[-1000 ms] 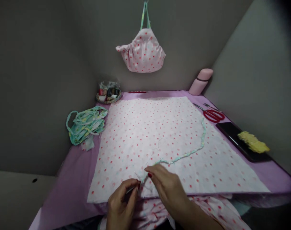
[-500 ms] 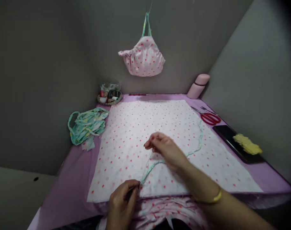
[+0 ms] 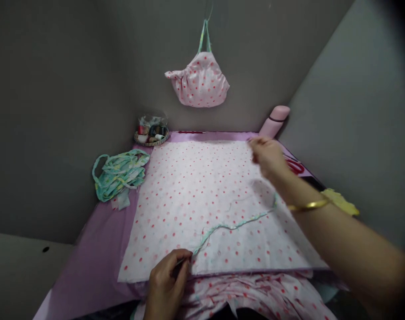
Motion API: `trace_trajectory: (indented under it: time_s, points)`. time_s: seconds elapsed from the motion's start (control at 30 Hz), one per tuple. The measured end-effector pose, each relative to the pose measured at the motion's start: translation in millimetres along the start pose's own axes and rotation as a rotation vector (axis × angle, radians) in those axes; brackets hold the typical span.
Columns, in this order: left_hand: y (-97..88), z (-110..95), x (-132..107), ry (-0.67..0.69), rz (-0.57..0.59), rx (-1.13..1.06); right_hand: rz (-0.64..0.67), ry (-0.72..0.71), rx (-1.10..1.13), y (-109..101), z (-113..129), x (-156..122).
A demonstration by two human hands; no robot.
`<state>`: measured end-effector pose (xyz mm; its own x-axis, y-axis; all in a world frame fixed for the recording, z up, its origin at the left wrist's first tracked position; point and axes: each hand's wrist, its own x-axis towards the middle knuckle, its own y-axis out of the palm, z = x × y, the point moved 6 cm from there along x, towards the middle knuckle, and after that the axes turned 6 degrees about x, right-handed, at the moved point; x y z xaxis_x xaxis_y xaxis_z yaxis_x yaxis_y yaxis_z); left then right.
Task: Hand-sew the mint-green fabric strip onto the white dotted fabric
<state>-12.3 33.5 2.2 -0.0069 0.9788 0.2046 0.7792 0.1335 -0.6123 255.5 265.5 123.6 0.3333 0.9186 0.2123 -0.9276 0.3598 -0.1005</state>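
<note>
My left hand (image 3: pixel 169 278) is at the near edge of a white dotted cloth (image 3: pixel 189 191), thumb and forefinger pinched on the end of a narrow green fabric strip (image 3: pixel 229 226). From there the strip winds rightward across the cloth. My right hand (image 3: pixel 269 158), smeared by motion, is raised over the cloth's far right part with its fingertips pressed together. What they pinch is too small to make out. A fine loose thread (image 3: pixel 238 202) shows faintly on the cloth below it.
Green strips (image 3: pixel 120 175) lie heaped at left, below a small basket (image 3: pixel 152 138) of spools. A dotted pouch (image 3: pixel 202 82) hangs ahead. At right are a pink bottle (image 3: pixel 274 122), red-handled scissors (image 3: pixel 294 166) and a yellow piece (image 3: pixel 342 201). Bunched dotted fabric (image 3: pixel 255 293) lies nearest me.
My right hand has swept up and to the right, away from the left hand, and now partly covers the scissors. The left hand keeps its pinch on the strip's end.
</note>
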Motion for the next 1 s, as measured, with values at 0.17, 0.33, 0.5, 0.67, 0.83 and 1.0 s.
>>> trace_trajectory:
  time_s: [0.17,0.33,0.5,0.67,0.83,1.0]
  points:
    - [-0.6,0.5,0.6,-0.007,0.018,-0.010,1.026,-0.170,-0.337,68.2,-33.0,-126.5]
    - [-0.8,1.2,-0.1,-0.081,-0.042,-0.082,1.202,-0.221,-0.613,54.1,-41.3,-145.7]
    - [0.1,0.6,-1.3,-0.104,-0.068,-0.118,1.226,-0.313,-0.620,51.8,-44.9,-154.4]
    - [-1.2,0.3,-0.6,-0.095,-0.062,-0.093,1.137,-0.231,-0.449,53.4,-47.0,-153.5]
    - [-0.7,-0.6,0.8,-0.048,-0.008,-0.022,0.847,-0.127,-0.364,37.4,-46.6,-105.4]
    - [-2.3,-3.0,0.1,-0.044,-0.036,-0.027,0.479,-0.170,-0.398,5.1,-42.6,-32.0]
